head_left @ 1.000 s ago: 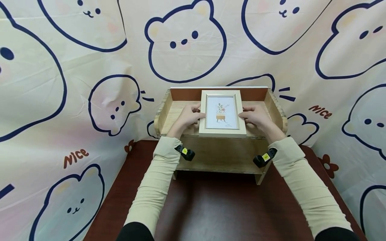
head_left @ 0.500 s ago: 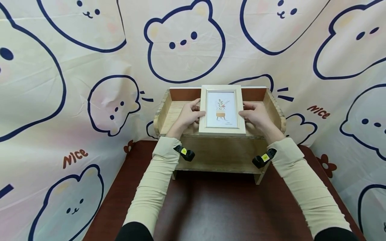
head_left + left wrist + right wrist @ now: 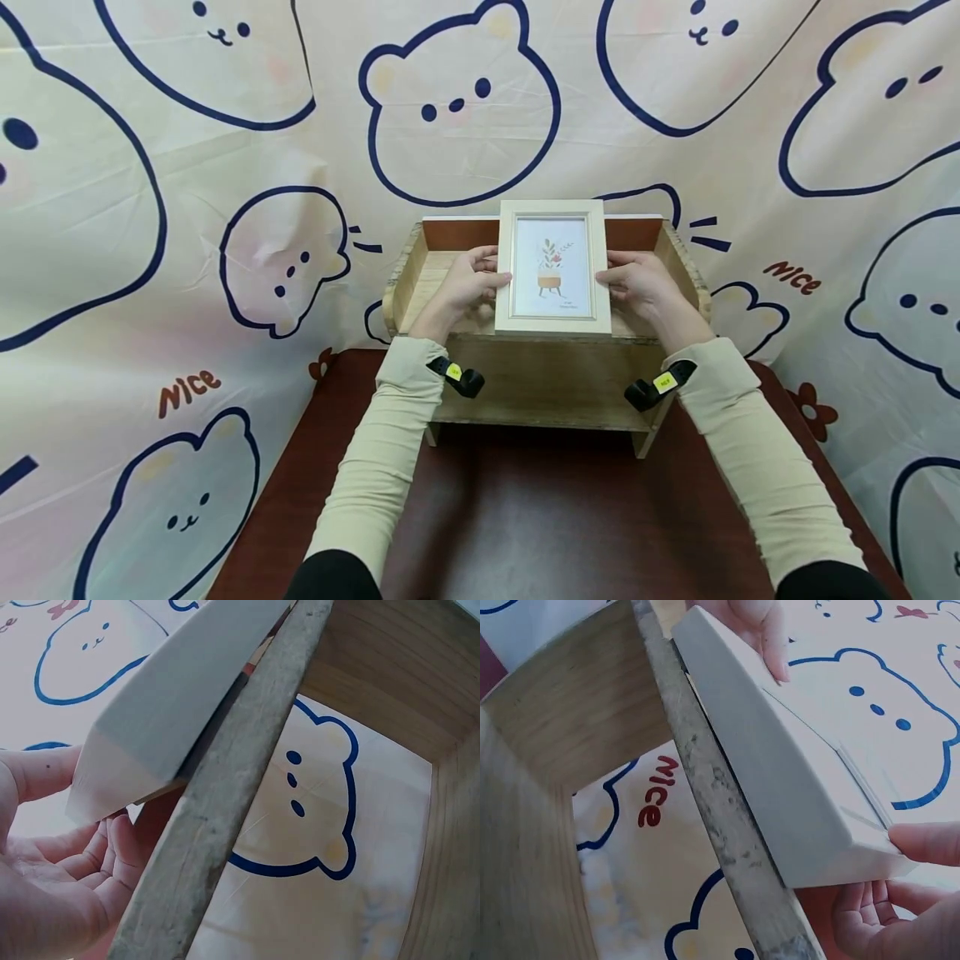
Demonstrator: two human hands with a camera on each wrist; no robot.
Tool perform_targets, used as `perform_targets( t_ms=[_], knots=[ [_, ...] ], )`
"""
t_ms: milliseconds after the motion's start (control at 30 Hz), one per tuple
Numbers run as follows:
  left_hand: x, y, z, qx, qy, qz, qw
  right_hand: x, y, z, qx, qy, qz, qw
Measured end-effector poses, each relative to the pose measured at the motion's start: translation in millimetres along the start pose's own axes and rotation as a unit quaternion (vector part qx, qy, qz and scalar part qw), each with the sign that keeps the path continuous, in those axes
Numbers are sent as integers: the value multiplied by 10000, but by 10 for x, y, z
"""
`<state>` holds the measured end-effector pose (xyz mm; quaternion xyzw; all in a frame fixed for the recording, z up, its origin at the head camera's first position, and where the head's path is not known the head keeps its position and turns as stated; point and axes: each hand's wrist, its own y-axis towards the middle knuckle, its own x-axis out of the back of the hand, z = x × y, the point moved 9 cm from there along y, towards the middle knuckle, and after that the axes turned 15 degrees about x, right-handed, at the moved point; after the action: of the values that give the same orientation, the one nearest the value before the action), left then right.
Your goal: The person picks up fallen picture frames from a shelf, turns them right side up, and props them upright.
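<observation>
Two hands on the picture frame here, and it's right at the front of the wooden shelf unit's upper tier, face toward the person and tipped slightly back. The left-hand grip pinches one side edge, thumb in front, fingers behind; the right-hand grip mirrors it on the other. Down low, the wrist views show the frame's bottom lying just beside the front edge of the shelf board, though whether the two touch I can't tell. Look at what crowds it: the left side panel and right side panel flank both hands, and the frame itself blocks the middle of the brown back panel. All of it stands on a dark reddish worktop, with a cartoon-animal backdrop behind. On to the lettering! A red-brown "Nice" sits low on the left, another "Nice" on the right, above a flower. The frame's print is a potted plant, with tiny writing under it, too small to read. The left wrist camera and right wrist camera both wear yellow labels, their markings too small to make out.
</observation>
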<state>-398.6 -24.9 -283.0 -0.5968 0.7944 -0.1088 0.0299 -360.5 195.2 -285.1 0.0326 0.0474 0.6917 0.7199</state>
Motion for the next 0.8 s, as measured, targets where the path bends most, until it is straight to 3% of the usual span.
perform_targets(
  t_ms=[233,467,800],
  knots=[
    [-10,12,-40,-113,-129,-34,9998,18,27,1,-125,120,-56,9998],
    [33,6,-88,-239,-267,-254,9990,15,38,81,68,153,-197,9997],
    [50,-36,-202,-678,-253,-339,9968,14,31,189,356,139,-310,9988]
  ],
)
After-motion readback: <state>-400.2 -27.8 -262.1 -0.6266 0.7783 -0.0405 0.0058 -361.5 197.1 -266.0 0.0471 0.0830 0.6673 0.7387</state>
